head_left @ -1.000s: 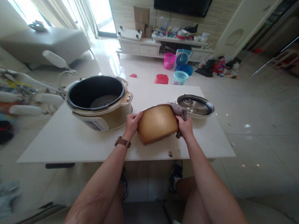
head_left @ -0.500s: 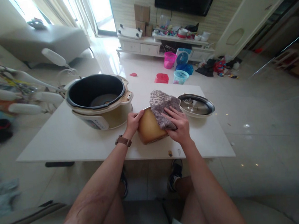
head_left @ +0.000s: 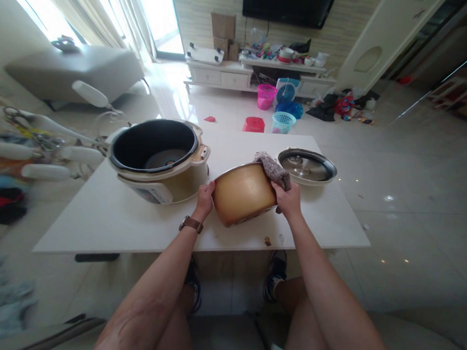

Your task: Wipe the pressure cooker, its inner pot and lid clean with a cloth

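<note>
A golden-brown inner pot (head_left: 244,194) is held tilted over the white table, its opening facing away from me. My left hand (head_left: 205,198) grips its left edge, thumb at the rim. My right hand (head_left: 288,199) is closed around a grey-purple patterned cloth (head_left: 273,169) at the pot's right side, with part of the cloth over the rim. Left of the pot stands the electric cooker body (head_left: 167,183), open at the top with a dark interior. Its round lid (head_left: 306,166) lies inner side up to the right. The pot's inside is hidden from me.
The white table (head_left: 142,229) carries small brown scraps (head_left: 267,241) near its front edge. Beyond it on the floor are a red stool (head_left: 253,124), a light-blue basket (head_left: 283,122) and a pink basket (head_left: 266,96). A white lamp-like fixture (head_left: 90,93) stands at the left.
My right hand has moved from the pot's outer face to its right edge, taking the cloth along. More of the pot's golden side now shows. My left hand still holds the left edge.
</note>
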A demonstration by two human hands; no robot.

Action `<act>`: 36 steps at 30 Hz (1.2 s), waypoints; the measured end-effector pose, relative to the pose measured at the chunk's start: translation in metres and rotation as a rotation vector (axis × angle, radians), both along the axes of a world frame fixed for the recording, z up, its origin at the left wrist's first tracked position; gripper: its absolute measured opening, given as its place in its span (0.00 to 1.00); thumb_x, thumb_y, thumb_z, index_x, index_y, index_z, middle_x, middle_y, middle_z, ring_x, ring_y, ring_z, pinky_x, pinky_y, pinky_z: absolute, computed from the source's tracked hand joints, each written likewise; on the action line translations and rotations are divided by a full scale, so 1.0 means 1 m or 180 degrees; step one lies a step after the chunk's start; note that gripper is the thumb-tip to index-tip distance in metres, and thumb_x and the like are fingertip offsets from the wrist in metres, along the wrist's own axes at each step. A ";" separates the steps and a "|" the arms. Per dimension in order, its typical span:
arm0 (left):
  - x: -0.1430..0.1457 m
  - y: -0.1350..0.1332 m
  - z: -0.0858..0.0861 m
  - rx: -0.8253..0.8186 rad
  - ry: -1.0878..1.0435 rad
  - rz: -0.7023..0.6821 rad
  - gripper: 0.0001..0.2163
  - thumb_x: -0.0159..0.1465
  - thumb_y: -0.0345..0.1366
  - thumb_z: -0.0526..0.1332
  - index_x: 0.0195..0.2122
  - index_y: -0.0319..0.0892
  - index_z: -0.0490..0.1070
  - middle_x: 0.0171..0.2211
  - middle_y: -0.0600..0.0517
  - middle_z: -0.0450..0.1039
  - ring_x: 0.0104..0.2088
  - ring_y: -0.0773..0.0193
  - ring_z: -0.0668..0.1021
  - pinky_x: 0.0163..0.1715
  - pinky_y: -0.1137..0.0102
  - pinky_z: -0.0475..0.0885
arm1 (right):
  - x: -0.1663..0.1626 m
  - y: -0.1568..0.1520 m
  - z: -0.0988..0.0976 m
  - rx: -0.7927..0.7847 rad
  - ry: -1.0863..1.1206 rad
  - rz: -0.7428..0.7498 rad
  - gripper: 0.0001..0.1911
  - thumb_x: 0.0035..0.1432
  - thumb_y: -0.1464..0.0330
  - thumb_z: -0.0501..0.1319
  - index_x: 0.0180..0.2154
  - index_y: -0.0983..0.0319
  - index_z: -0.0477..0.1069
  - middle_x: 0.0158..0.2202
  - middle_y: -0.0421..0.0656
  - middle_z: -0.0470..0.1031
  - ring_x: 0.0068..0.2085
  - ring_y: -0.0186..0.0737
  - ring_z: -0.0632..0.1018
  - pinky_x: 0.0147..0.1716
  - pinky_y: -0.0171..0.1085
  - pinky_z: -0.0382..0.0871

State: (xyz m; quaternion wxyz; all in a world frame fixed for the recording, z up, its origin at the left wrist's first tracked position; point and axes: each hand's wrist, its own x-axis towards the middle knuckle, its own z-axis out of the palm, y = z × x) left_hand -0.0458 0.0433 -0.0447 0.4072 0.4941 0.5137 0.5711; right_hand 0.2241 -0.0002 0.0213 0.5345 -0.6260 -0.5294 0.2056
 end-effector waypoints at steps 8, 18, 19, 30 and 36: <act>0.009 -0.003 0.036 0.0257 -0.0089 -0.0201 0.27 0.61 0.57 0.64 0.18 0.44 0.55 0.21 0.56 0.50 0.25 0.67 0.55 0.25 0.68 0.50 | 0.006 0.002 -0.002 -0.0066 0.0005 -0.0110 0.16 0.53 0.56 0.67 0.23 0.59 0.73 0.21 0.40 0.73 0.27 0.42 0.72 0.31 0.40 0.67; 0.018 -0.002 0.038 -0.0045 -0.0046 -0.0167 0.32 0.56 0.62 0.67 0.15 0.44 0.52 0.18 0.57 0.46 0.22 0.70 0.51 0.24 0.67 0.43 | 0.008 0.004 -0.007 -0.0049 -0.0011 -0.0144 0.16 0.54 0.56 0.67 0.22 0.59 0.71 0.21 0.40 0.72 0.27 0.42 0.72 0.31 0.39 0.68; 0.018 -0.002 0.039 -0.0009 -0.0029 -0.0176 0.32 0.57 0.62 0.67 0.16 0.44 0.52 0.18 0.57 0.46 0.23 0.70 0.51 0.24 0.68 0.43 | 0.008 0.004 -0.007 -0.0045 -0.0007 -0.0141 0.16 0.53 0.56 0.67 0.22 0.59 0.71 0.21 0.39 0.72 0.27 0.42 0.72 0.31 0.39 0.67; 0.016 -0.004 0.050 0.0284 0.0078 -0.0266 0.31 0.61 0.59 0.65 0.16 0.44 0.51 0.19 0.56 0.46 0.23 0.70 0.51 0.24 0.68 0.44 | 0.000 0.002 -0.006 -0.0078 -0.0027 -0.0111 0.16 0.54 0.56 0.67 0.23 0.59 0.71 0.22 0.40 0.73 0.28 0.43 0.73 0.31 0.39 0.68; 0.014 0.000 0.048 0.0085 0.0120 -0.0301 0.34 0.58 0.64 0.65 0.14 0.44 0.49 0.17 0.57 0.44 0.21 0.72 0.49 0.22 0.68 0.41 | -0.007 -0.005 0.008 0.0364 -0.0583 0.0249 0.15 0.59 0.60 0.64 0.43 0.61 0.82 0.43 0.48 0.85 0.44 0.54 0.83 0.47 0.47 0.76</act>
